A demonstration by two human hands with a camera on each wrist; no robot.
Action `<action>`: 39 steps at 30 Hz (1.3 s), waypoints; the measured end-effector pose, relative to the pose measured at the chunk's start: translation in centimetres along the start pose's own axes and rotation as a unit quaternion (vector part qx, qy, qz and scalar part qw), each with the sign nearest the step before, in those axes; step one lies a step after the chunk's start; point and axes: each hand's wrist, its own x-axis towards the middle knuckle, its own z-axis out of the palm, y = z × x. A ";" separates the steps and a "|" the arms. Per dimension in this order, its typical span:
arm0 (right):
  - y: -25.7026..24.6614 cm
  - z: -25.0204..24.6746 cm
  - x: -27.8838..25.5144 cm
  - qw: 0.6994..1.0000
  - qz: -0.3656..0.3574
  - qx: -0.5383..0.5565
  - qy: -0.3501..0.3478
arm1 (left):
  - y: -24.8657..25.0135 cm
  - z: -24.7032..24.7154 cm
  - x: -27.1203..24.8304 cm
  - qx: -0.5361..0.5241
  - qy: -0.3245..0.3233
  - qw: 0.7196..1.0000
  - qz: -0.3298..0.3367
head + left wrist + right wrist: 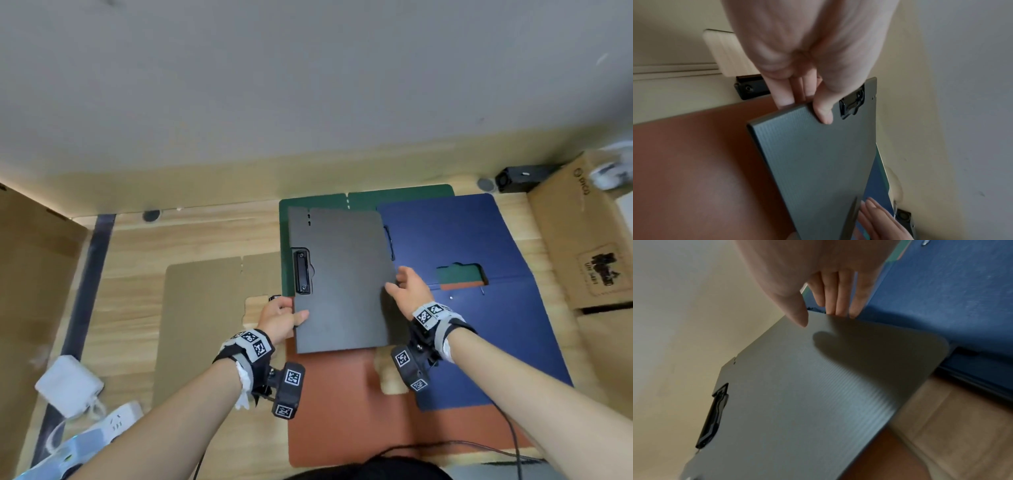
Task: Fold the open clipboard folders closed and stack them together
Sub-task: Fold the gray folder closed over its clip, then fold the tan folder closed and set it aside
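Tan folder point(202, 318) lying open, flat on tabletop point(191, 236), left of left hand. Left hand point(279, 318) pinching grey folder point(342, 281) at near-left edge, thumb on top, fingers under, just below black clip point(302, 271). Grey folder closed, held between both hands above open green folder point(394, 197) and rust folder point(329, 418). Right hand point(409, 289) gripping grey folder's right edge, thumb above, straight fingers beneath. Open blue folder point(479, 240) spread right of right hand. Cardboard box point(579, 236) farther right.
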 end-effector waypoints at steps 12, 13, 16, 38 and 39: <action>4.8 -8.1 1.3 0.994 0.020 -0.056 0.091 | -0.2 11.6 1.6 0.089 -0.001 0.996 -0.010; 5.2 -8.5 1.2 0.993 0.022 -0.062 0.094 | -0.2 12.2 2.0 0.098 0.000 0.995 -0.008; 6.4 -9.0 1.2 0.993 0.038 -0.067 0.086 | 0.4 13.4 2.6 0.125 -0.008 0.992 -0.003; -0.8 0.7 0.2 0.961 -0.185 -0.207 0.012 | -0.8 1.9 3.4 0.252 0.122 0.960 0.014; -1.5 2.0 0.1 0.952 -0.210 -0.220 -0.013 | -1.2 0.5 3.5 0.269 0.138 0.953 0.013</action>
